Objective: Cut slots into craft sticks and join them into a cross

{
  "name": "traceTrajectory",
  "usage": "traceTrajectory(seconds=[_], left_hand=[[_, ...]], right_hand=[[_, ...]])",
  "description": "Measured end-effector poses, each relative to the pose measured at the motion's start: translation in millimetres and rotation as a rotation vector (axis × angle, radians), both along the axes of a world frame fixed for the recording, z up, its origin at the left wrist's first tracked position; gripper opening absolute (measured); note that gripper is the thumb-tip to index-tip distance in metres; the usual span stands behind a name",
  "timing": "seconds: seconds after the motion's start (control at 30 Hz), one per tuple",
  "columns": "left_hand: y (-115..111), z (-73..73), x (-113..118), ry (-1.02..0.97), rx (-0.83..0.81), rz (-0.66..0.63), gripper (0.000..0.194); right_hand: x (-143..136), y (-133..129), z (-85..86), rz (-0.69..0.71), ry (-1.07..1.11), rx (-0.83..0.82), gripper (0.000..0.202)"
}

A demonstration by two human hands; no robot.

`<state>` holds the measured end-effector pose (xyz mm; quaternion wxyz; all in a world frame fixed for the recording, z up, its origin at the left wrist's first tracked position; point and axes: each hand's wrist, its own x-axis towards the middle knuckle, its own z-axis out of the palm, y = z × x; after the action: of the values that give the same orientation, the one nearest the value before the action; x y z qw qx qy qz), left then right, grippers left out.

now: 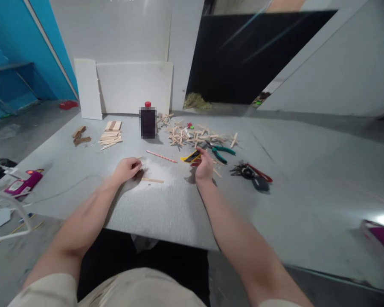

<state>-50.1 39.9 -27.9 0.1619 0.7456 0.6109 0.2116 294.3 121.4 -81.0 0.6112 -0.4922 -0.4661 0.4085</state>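
My right hand (pixel 205 167) is closed around a yellow-and-black utility knife (pixel 191 157), held just above the table with its tip to the left. Left of it, my left hand (pixel 127 169) is pinched shut low over the table; what sits between its fingertips is too small to make out. Close by that hand, a flat wooden craft stick (pixel 152 181) lies on the tabletop. A pink-and-white striped pencil or straw (pixel 161 156) rests between the two hands, a little farther off.
Behind my right hand spreads a heap of wooden stick pieces (pixel 195 135). Green-handled pliers (pixel 222 152) and a bunch of keys (pixel 251 174) lie to the right. Stacked sticks (pixel 111 135) and a blurred dark bottle (pixel 147 123) stand toward the back; purple glue gun (pixel 24 183) at left.
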Motion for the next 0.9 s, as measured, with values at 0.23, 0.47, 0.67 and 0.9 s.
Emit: traceTrajectory(seconds=[0.23, 0.47, 0.67, 0.9], left_hand=[[-2.5, -7.0, -3.2, 0.033, 0.028, 0.055, 0.038], [-0.2, -7.4, 2.4, 0.063, 0.075, 0.092, 0.038], [-2.6, -4.1, 8.0, 0.11, 0.115, 0.054, 0.037], [9.2, -13.4, 15.9, 0.135, 0.086, -0.004, 0.039]], right_hand=[[-4.6, -2.7, -3.9, -0.019, -0.223, 0.05, 0.038], [0.1, -2.2, 3.6, -0.128, -0.433, 0.208, 0.025], [1.7, -3.6, 1.9, -0.168, -0.503, 0.324, 0.025], [14.6, 6.5, -9.5, -0.16, -0.532, 0.378, 0.031]])
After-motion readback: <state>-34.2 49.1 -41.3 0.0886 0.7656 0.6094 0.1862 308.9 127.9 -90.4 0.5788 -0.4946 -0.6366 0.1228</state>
